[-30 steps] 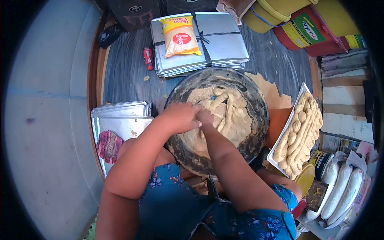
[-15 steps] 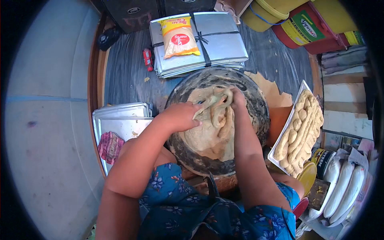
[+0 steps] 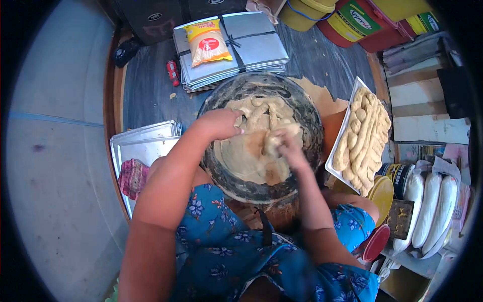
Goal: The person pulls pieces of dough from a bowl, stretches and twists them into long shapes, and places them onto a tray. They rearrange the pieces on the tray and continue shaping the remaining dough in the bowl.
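Observation:
A wide round basin (image 3: 316, 143), black and smeared with flour, stands in front of me. In it lie twisted ropes of dough (image 3: 269, 106) toward the far side, over a floury layer. My left hand (image 3: 221, 124) reaches in at the left, its fingers and thumb curled on the edge of the dough. On the right, my right hand (image 3: 292, 150) is smeared by motion. Its fingers close on a pale lump of dough (image 3: 273, 143) near the basin's middle.
A tray (image 3: 343, 132) of braided dough is at the right. Stacked metal sheets (image 3: 261, 38) with a flour bag (image 3: 207, 43) are behind the basin. More trays (image 3: 143, 148) with a pink cloth (image 3: 132, 178) lie left. Buckets (image 3: 352, 22) stand at the back right.
My right hand has come from the far side of the dough toward me and is now blurred with a lump of dough. The ropes lie flatter at the back. The view has shifted slightly.

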